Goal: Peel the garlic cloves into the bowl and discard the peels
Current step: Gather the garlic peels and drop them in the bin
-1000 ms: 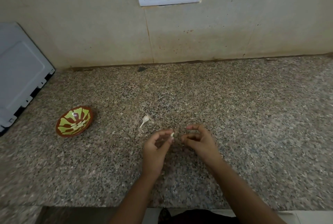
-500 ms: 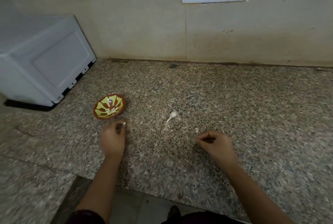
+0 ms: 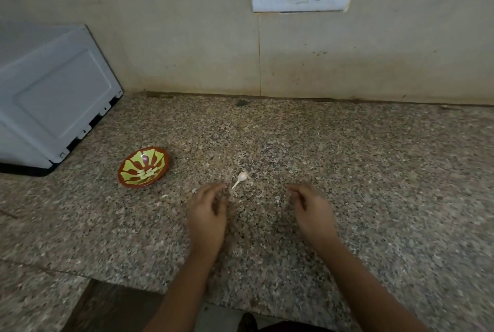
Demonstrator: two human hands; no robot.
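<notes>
Speckled granite counter [image 3: 374, 171] fills the view, with a white appliance [image 3: 53, 96] at far left. Both hands hover low over the stone. The left hand [image 3: 207, 214] has loosely curved fingers and holds nothing, and the right hand [image 3: 311, 208] is the same, relaxed and empty. The bowl [image 3: 139, 156] sits left of them with peeled cloves [image 3: 147, 172] inside. One garlic piece [image 3: 242, 177] lies between the hands, just beyond the fingertips, with a peel scrap [image 3: 278, 199] beside the right hand.

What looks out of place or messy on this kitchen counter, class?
Thin peel scraps lie scattered on the granite counter right of the bowl, not yet discarded. A stemmed garlic remnant lies loose among them. A dark smudge marks the counter's back edge.
</notes>
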